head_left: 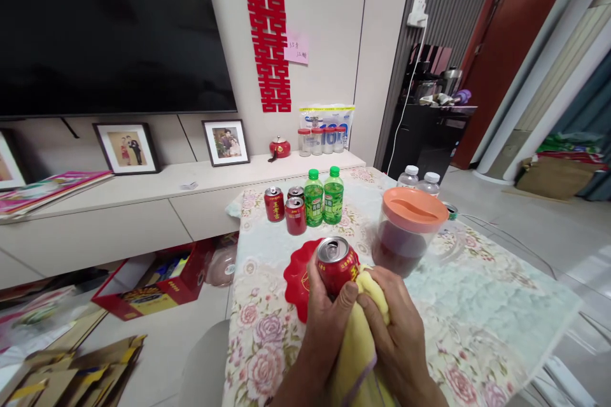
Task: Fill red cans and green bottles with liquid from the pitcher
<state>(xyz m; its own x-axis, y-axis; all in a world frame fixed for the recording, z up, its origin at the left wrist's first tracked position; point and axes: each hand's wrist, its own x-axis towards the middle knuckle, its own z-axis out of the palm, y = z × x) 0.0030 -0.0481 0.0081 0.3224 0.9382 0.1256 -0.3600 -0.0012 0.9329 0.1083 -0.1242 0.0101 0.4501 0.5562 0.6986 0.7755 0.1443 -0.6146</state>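
In the lower middle of the frame, the left hand (324,321) is wrapped around a red can (333,275), fingers on its far left side and thumb across the front. The can is held upright, top facing up, above the table (267,261) and in front of a scalloped red dish (294,276). The right hand (400,315) is closed on a yellow cloth (356,346), pressing a bunched fold against the can's right side; the rest hangs down between the wrists to the bottom edge. Whether any right fingertip touches the metal directly is hard to tell, since the fold covers that spot.

Just above the dish, near the frame's center, three more red cans (296,217) stand grouped, one partly hidden behind another. Two green bottles (314,202) with green caps stand just to their right. Right of center is a plastic jug (401,245) of dark contents with an orange lid (415,205), and two clear bottles (409,175) with white caps show behind it. At upper center, a small red pot (280,148) and a row of red-lidded jars (316,143) sit on a low white cabinet (191,178).
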